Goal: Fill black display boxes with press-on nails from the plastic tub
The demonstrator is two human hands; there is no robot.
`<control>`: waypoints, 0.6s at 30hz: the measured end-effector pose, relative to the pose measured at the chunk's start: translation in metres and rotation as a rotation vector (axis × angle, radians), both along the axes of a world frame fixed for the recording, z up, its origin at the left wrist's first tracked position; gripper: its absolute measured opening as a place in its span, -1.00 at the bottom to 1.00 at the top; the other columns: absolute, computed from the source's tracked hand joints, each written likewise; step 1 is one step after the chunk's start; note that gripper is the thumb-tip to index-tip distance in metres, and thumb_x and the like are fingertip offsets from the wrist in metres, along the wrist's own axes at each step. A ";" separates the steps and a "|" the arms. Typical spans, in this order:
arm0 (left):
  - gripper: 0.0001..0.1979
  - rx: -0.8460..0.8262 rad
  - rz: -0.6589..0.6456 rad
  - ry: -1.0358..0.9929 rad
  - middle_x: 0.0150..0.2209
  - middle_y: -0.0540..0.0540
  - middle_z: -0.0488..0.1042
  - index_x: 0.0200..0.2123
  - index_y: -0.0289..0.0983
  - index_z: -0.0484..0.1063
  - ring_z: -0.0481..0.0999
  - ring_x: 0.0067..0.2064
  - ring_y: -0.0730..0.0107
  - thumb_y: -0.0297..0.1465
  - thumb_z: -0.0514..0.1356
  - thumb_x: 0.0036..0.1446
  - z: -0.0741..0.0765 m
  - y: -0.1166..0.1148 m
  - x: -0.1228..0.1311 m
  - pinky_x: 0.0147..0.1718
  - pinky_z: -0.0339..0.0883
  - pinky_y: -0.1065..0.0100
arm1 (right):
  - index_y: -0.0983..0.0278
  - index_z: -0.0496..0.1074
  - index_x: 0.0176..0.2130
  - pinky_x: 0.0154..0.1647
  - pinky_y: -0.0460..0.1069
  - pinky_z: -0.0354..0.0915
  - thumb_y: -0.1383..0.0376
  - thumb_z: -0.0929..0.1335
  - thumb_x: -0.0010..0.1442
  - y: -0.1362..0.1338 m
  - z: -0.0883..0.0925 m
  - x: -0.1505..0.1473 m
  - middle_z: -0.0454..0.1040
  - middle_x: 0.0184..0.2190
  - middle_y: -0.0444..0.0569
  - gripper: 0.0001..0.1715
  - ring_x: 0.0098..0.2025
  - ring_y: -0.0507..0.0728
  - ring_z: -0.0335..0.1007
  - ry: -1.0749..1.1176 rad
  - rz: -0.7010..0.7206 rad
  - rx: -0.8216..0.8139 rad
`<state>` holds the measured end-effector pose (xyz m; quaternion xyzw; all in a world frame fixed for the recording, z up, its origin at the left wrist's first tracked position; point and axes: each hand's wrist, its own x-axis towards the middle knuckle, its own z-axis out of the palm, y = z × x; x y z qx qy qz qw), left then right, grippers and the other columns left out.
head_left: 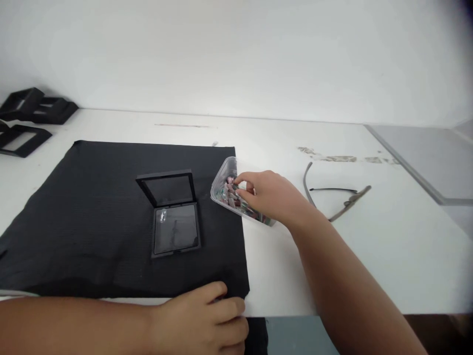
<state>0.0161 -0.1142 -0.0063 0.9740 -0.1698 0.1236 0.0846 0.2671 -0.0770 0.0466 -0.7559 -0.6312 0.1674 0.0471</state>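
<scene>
Head view: my right hand (271,197) curls into the tilted tub (222,183), grasp unclear; my left hand (207,320), relaxed and empty, weighs down the cloth (92,222).

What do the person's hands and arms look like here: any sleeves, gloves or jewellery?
Both are bare. The left hand and the right hand have no gloves, and no ring, watch or bracelet shows. No sleeve is in view up to the frame edge, and there are no markings or tape.

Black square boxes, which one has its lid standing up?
The black square plastic box in the middle of the black cloth; the other black frames lie piled at the table's far left.
</scene>
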 end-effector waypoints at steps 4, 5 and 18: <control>-0.84 0.059 -0.008 0.003 0.01 0.13 0.57 -0.10 -0.08 0.59 0.39 0.12 0.36 -0.30 0.24 0.29 -0.004 0.001 -0.001 -0.03 0.27 0.30 | 0.05 0.48 0.11 -0.41 -0.02 0.14 0.25 0.30 0.28 0.000 -0.003 0.002 0.61 -0.37 -0.18 -0.57 -0.46 0.05 0.39 0.022 0.007 0.034; -0.84 0.048 -0.014 0.007 -0.01 0.14 0.57 -0.10 -0.07 0.59 0.39 0.14 0.36 -0.30 0.23 0.30 -0.005 0.002 0.000 -0.03 0.26 0.30 | 0.03 0.50 0.10 -0.41 -0.02 0.14 0.24 0.31 0.28 0.001 -0.004 0.003 0.61 -0.38 -0.18 -0.58 -0.48 0.05 0.38 0.023 0.012 0.042; -0.81 0.152 0.005 -0.030 0.09 0.28 0.54 -0.11 0.07 0.61 0.30 0.31 0.39 -0.27 0.19 0.33 -0.024 -0.006 -0.006 0.02 0.32 0.34 | 0.21 0.55 -0.08 -0.30 0.03 0.19 0.29 0.27 0.29 0.002 -0.001 -0.005 0.62 -0.11 0.01 -0.70 -0.19 0.19 0.48 -0.171 -0.059 0.049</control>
